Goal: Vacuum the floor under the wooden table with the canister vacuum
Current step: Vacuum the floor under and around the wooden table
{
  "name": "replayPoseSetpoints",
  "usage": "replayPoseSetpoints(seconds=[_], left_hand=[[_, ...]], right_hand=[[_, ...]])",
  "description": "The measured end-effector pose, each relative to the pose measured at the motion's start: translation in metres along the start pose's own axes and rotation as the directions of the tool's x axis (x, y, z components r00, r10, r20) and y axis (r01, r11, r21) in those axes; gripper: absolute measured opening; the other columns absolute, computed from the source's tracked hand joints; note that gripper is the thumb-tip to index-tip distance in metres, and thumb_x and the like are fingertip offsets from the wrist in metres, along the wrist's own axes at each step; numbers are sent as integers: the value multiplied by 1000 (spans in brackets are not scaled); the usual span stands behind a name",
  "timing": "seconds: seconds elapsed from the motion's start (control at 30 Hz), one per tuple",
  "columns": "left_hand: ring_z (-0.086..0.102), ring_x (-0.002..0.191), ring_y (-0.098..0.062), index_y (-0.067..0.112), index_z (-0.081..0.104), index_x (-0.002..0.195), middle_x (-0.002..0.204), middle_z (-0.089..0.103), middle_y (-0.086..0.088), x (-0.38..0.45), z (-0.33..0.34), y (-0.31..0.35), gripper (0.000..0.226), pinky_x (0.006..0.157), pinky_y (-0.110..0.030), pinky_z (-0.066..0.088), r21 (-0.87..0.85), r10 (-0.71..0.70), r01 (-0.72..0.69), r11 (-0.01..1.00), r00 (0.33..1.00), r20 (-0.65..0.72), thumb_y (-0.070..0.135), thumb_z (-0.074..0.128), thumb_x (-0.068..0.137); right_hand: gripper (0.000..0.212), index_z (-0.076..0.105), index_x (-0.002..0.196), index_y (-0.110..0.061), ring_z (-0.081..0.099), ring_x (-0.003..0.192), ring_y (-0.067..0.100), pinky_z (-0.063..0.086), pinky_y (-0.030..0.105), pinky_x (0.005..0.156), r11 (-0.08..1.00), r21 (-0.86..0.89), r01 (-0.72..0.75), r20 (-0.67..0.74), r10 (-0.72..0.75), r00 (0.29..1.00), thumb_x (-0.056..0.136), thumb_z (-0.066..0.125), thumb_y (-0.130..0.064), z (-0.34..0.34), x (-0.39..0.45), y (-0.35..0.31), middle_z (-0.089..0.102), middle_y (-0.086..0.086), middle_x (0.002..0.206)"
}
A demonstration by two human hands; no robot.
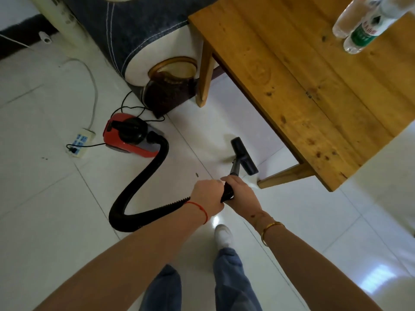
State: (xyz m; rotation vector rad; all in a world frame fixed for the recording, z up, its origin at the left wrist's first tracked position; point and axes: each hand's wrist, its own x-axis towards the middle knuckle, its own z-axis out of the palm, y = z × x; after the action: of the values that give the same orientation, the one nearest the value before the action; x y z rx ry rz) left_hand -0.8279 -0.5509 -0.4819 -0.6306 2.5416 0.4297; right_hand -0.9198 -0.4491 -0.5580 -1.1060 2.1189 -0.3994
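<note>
A red and black canister vacuum (125, 136) sits on the white tiled floor at the left. Its black ribbed hose (143, 176) loops down and back up to the wand handle. My left hand (207, 196) grips the hose end at the handle. My right hand (239, 191) grips the wand (234, 168) just ahead of it. The black floor nozzle (244, 156) lies flat on the tiles beside the near edge of the wooden table (303, 81), close to its front leg (285, 176).
A sofa end (146, 41) with a dark carved foot stands behind the vacuum, next to the table's far leg (205, 75). A white power strip (80, 142) with the black cord plugged in lies at the left. Plastic bottles (363, 25) stand on the table. My white shoe (223, 235) is below my hands.
</note>
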Motion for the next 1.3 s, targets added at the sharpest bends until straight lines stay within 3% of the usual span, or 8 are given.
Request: replayPoseSetpoints(seconds=[0.1,0.27,0.5,0.73,0.83,0.97,1.1,1.3], left_hand=[[63,86,-19,11,52,109,98,63,-3,11,0,11,24,66,-25,40,-36,-60,59,998,998,-10,25,55,90],[63,79,-17,12,56,103,92,63,-2,11,-9,12,19,63,-24,40,-90,-158,154,984,987,-29,27,54,90],[63,80,-17,13,59,100,90,62,-2,-30,-12,-20,17,68,-25,47,-172,-278,276,946,960,8,24,54,88],[53,64,-15,16,56,82,69,50,4,-100,5,-66,12,58,-23,43,-291,-398,401,869,915,70,27,58,84],[58,69,-18,15,60,86,77,58,-1,-128,15,-79,17,60,-24,44,-332,-416,429,840,902,112,32,60,85],[60,70,-16,14,63,90,74,54,1,-151,29,-92,21,59,-22,44,-351,-430,441,826,895,113,34,60,86],[63,77,-17,14,62,96,84,58,-3,-156,38,-101,24,64,-24,48,-374,-451,461,805,885,120,35,60,86],[62,79,-18,12,60,101,93,61,-5,-136,45,-110,28,64,-25,47,-422,-473,477,771,873,120,36,61,86]], right_hand=[[57,53,127,-14,56,114,26,46,35,101,1000,-3,25,25,-25,999,74,76,-13,-15,8,17,54,7,129],[48,53,117,-13,60,102,27,51,37,92,997,-22,70,72,-68,995,75,75,-11,-26,24,16,57,9,120],[21,57,94,-12,62,82,24,53,35,76,979,-108,173,165,-154,974,79,70,-19,-2,37,-34,64,8,92],[19,57,94,-14,61,88,25,47,30,74,926,-176,333,339,-260,904,79,68,-16,47,26,-98,64,9,94],[19,53,87,-17,60,86,25,50,36,78,896,-178,408,410,-309,858,77,69,-14,64,18,-118,64,9,91],[20,49,82,-21,58,78,21,49,33,73,857,-170,486,443,-374,815,78,68,-16,81,11,-136,61,5,86],[17,55,88,-17,55,80,18,47,27,75,830,-164,533,441,-421,792,78,68,-15,90,16,-140,60,3,87],[18,56,96,-12,58,87,23,50,33,82,794,-194,576,465,-442,767,81,66,-14,86,41,-139,60,7,96]])
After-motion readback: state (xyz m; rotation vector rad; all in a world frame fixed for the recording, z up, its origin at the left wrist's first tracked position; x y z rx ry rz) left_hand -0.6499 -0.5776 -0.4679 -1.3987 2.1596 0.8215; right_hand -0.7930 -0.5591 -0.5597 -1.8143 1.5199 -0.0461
